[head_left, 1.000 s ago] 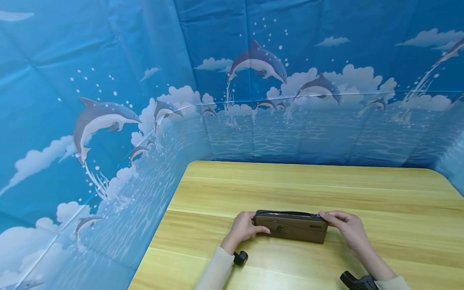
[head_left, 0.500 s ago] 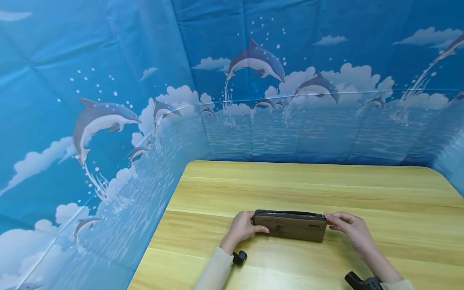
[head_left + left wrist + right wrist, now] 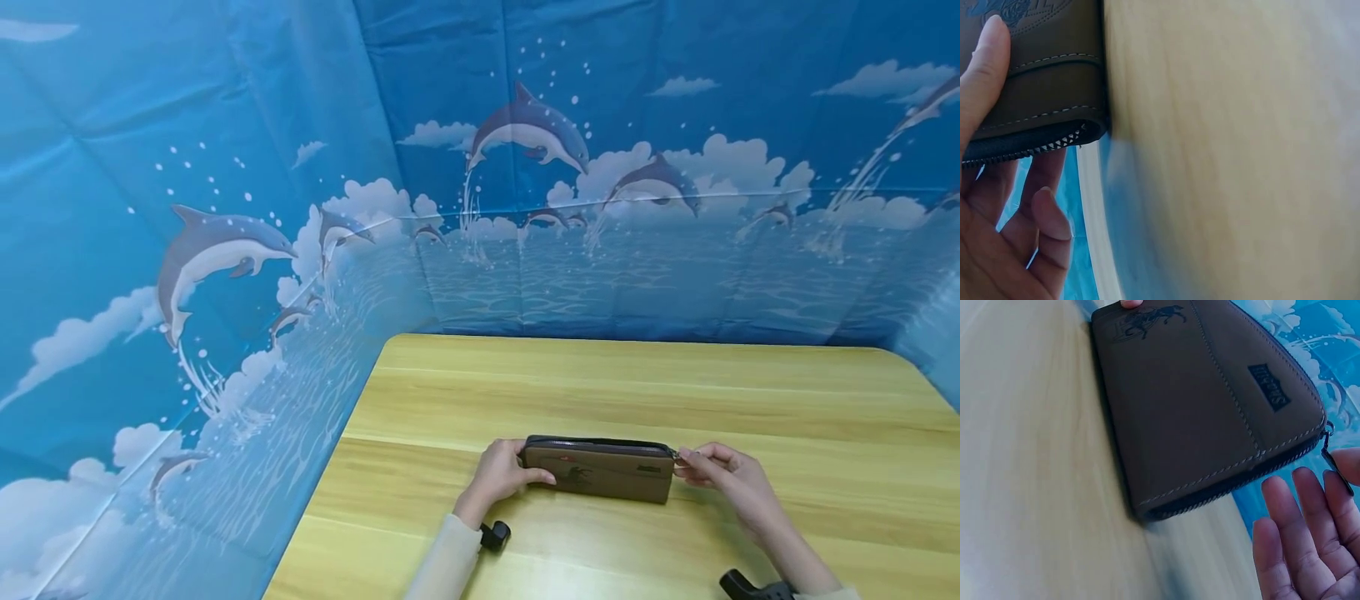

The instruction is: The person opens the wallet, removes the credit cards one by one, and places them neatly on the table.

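Observation:
A brown zip-around wallet (image 3: 607,475) stands on its long edge on the table, zipper side up, with a dark horse emblem and a small label on its front. My left hand (image 3: 501,475) grips its left end, thumb across the front face and the other fingers behind. At the upper right corner my right hand (image 3: 726,477) pinches the zipper pull (image 3: 1337,472) between thumb and index finger. The slider sits right at that corner in the right wrist view. Zipper teeth (image 3: 1060,144) show along the left end in the left wrist view.
The light wooden table (image 3: 600,383) reaches back to a blue dolphin-print sheet (image 3: 615,275) that hangs behind it and along the left. A black wrist camera (image 3: 495,536) is strapped to the left wrist, another black device (image 3: 753,587) to the right.
My right hand has moved to the right, drawing the zipper pull along the top edge to the wallet's right corner. The left hand keeps its grip and the wallet stays almost in place.

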The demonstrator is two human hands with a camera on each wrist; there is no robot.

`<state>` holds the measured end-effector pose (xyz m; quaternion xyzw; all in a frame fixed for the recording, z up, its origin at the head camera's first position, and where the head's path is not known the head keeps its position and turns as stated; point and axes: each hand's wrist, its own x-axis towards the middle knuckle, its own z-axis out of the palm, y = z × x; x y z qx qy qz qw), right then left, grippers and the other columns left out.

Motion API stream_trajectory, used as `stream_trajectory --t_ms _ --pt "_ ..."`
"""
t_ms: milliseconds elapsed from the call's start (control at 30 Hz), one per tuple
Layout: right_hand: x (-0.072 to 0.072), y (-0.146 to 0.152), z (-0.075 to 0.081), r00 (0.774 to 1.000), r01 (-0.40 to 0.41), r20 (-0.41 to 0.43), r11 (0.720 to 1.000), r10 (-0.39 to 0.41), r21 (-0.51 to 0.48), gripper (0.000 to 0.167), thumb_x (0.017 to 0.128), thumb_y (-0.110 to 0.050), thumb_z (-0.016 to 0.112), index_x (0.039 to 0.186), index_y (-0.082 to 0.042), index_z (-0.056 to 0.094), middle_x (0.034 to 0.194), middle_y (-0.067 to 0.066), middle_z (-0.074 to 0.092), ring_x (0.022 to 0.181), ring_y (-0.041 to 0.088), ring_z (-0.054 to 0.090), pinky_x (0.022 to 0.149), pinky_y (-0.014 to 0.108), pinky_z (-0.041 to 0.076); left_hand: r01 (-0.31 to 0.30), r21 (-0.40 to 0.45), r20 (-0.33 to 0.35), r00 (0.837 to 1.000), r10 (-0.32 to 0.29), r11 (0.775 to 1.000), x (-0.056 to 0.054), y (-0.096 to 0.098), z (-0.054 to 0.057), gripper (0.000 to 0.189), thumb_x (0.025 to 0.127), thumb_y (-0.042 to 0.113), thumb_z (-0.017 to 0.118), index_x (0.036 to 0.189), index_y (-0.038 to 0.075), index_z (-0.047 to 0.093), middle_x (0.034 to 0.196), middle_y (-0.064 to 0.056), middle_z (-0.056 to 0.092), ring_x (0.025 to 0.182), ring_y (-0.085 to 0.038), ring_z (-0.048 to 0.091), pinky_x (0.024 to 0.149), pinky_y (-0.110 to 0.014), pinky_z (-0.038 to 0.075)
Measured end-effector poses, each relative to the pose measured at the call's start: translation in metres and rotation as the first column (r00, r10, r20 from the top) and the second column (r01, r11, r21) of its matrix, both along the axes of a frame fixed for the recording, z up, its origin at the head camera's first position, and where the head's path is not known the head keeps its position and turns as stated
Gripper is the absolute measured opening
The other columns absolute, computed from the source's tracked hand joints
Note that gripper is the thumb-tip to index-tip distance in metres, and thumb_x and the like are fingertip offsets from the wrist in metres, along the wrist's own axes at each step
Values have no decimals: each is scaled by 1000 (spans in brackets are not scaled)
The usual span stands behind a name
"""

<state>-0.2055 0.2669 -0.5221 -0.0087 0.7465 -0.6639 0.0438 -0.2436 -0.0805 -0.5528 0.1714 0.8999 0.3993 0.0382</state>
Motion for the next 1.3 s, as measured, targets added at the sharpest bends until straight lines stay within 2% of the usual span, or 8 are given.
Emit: stream_trajectory --t_ms 100,200,400,533,700,1000,1300 --pt "1 5 -9 1000 -10 13 999 11 -45 26 95 -25 60 92 2 64 91 8 70 82 21 68 73 35 54 5 7 6 1000 -5 1000 1 0 0 32 70 49 77 76 22 62 47 10 34 39 -3 31 47 -19 33" --pt "2 8 -13 999 -12 41 999 13 -34 29 95 -28 60 94 1 63 90 7 70 82 20 68 74 34 53 5 14 2 1000 -6 1000 2 0 1 31 70 49 77 77 22 63 47 11 33 39 -3 30 47 -19 33" --pt "6 4 -9 993 12 114 1000 -10 -19 34 96 -27 58 95 7 59 85 11 68 77 24 66 71 33 53 -7 11 8 1000 7 1000 1 0 2 35 69 50 77 71 21 58 46 11 36 38 -3 33 47 -19 34" --pt "6 4 -10 988 15 156 1000 -13 -12 33 96 -27 58 96 6 58 85 13 67 76 22 66 70 33 53 -10 10 8 1000 10 1000 0 0 0 34 68 50 78 72 22 60 45 11 41 38 -3 37 47 -19 36" --pt "4 5 -15 979 9 201 1000 -12 16 34 95 -30 60 98 4 59 86 12 66 76 23 65 68 34 53 -13 6 1 1000 13 1000 -1 0 -2 35 69 51 77 73 21 59 45 10 39 37 -3 36 47 -19 35" --pt "5 8 -20 967 -53 250 998 41 43 34 94 -29 60 100 4 61 84 9 63 75 23 64 67 34 54 -7 12 -8 1000 7 1000 -3 0 -4 33 69 49 78 76 21 62 45 11 40 37 -2 35 46 -19 35" --pt "7 8 -23 964 -122 249 986 92 111 36 94 -30 59 97 6 62 77 8 61 68 20 62 60 32 53 -5 13 -34 999 5 1000 -3 0 -3 33 69 49 79 74 21 61 48 12 38 40 -1 34 47 -19 34"
